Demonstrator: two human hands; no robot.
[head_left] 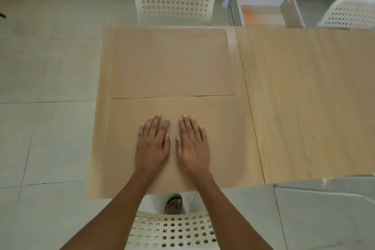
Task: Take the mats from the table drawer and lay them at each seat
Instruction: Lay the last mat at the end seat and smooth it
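hands: left (152, 144), right (192, 142) flat on near mat (223, 138) | drawer (263, 12) open, contents seemingly orange, blurred

Both forearms are bare; no sleeves, watch, rings or bands are visible. The left hand (152, 148) and right hand (192, 146) have short, unpainted nails. One foot (173, 206) wears a dark open-toed sandal.
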